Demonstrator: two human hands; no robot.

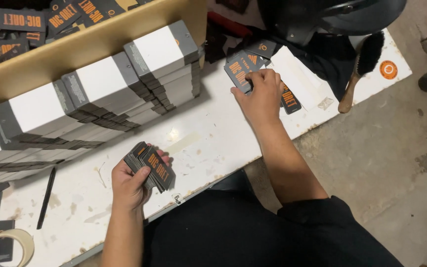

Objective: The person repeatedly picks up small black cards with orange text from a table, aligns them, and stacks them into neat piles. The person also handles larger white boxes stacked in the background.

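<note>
My left hand (130, 184) grips a fanned stack of dark grey cards with orange print (152, 166) just above the white table (198, 143). My right hand (261, 95) reaches across the table and pinches the top card of a loose pile of the same cards (238, 69); more of that pile lies under and beside the hand. Both forearms are bare and my black clothing fills the bottom of the view.
Slanted stacks of white-and-grey flat packets (100, 94) line the table's left side against a wooden crate (75, 49) holding more dark cards. A brush (362, 69), a black helmet (332, 15), a black pen (46, 198) and a tape roll (6, 247) also lie around.
</note>
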